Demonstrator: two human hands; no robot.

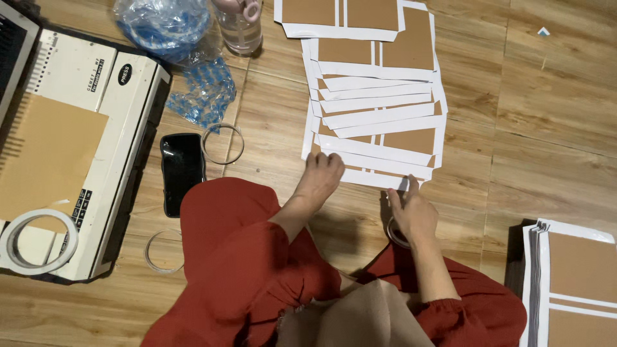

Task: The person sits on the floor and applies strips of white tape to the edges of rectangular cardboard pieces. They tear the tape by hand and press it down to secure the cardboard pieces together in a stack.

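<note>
A fanned row of brown sheets with white borders lies on the wooden floor ahead of me. My left hand presses fingers down on the left end of the nearest sheet. My right hand touches that sheet's lower right edge with its fingertips, and a roll of clear tape sits around its wrist or palm side. Both arms wear red sleeves.
A white binding machine with brown card stands at the left, a tape roll on it. A black phone, two empty tape rings, blue plastic bags and a bottle lie nearby. Another stack of sheets sits at right.
</note>
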